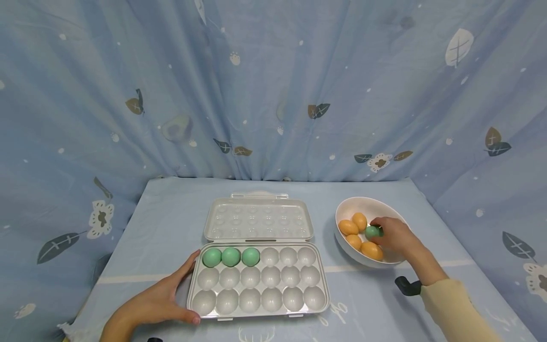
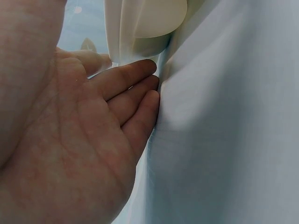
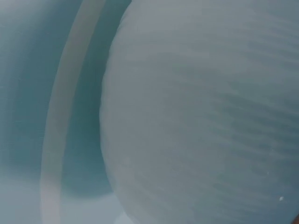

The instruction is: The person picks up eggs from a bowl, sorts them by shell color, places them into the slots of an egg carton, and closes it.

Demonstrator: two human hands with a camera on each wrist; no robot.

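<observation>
Inside the white bowl (image 1: pixel 355 257) on the right, my right hand (image 1: pixel 395 233) pinches a green egg (image 1: pixel 372 232) between thumb and fingers. Several orange eggs (image 1: pixel 348 227) lie around it. The right wrist view shows mostly the bowl's outer wall (image 3: pixel 187 116). A pale egg box (image 1: pixel 322 289) lies unfolded in front of me, three green eggs (image 1: pixel 231 257) filling the left half of its back row. My left hand (image 1: pixel 158 299) spans the box's left side, thumb at the near corner and fingers at the far one. In the left wrist view its fingers (image 2: pixel 126 79) are fairly straight.
The box's clear lid (image 1: pixel 258 205) lies flat behind its base. A light blue cloth (image 1: pixel 171 213) covers the table, and a patterned blue curtain (image 1: pixel 265 95) hangs behind and along both sides. A black strap end (image 1: pixel 408 286) juts out near my right sleeve.
</observation>
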